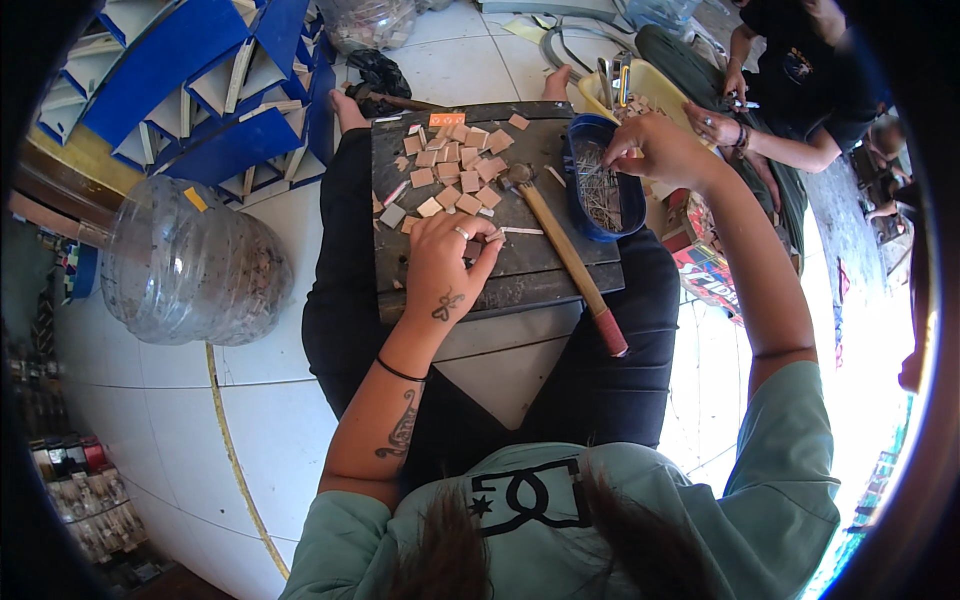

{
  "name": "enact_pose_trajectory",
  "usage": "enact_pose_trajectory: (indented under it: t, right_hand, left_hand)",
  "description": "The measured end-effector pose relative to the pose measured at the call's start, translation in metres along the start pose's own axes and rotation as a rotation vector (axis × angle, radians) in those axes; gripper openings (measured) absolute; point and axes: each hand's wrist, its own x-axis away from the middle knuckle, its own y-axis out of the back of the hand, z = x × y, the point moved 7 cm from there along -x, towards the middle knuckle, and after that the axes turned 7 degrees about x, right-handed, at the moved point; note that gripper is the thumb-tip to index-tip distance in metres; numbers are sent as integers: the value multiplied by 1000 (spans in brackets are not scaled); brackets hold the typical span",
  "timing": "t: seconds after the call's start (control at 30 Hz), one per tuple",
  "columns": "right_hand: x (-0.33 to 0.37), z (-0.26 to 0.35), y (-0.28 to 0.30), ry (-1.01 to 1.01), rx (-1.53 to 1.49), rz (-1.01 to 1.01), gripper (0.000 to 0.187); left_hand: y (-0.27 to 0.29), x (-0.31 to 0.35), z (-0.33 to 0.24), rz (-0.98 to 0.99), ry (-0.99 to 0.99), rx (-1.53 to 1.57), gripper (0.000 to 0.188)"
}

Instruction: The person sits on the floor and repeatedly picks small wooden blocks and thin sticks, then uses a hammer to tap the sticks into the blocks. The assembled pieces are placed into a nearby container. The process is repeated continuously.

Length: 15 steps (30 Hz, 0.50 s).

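My left hand rests low over the dark wooden board on my lap, thumb and fingers pinched on a thin pale strip that sticks out to the right. Above the blue oval tub of thin nails, my right hand has its fingertips drawn together. Whatever they may hold is too small to make out. Small square tan wooden tiles lie loosely heaped beyond my left hand. Between the two hands a hammer lies slantwise, its red-ended handle overhanging the board's near edge.
A big clear plastic jar lies at left, below blue racks with pale wooden pieces. Beyond the tub sits a yellow basin with tools and wood bits. A red box stands at right; a co-worker's hands are near the basin.
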Motion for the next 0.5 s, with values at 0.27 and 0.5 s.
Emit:
enact_pose_trajectory:
  t: [0.27,0.5]
  right_hand:
    - [1,35,8,330,561,-234,3]
    - [17,26,4,-144,-750,-340,5]
  left_hand:
    - [0,0,0,-7,-2,5,12]
    - [1,0,-1,-33,-37,8,11]
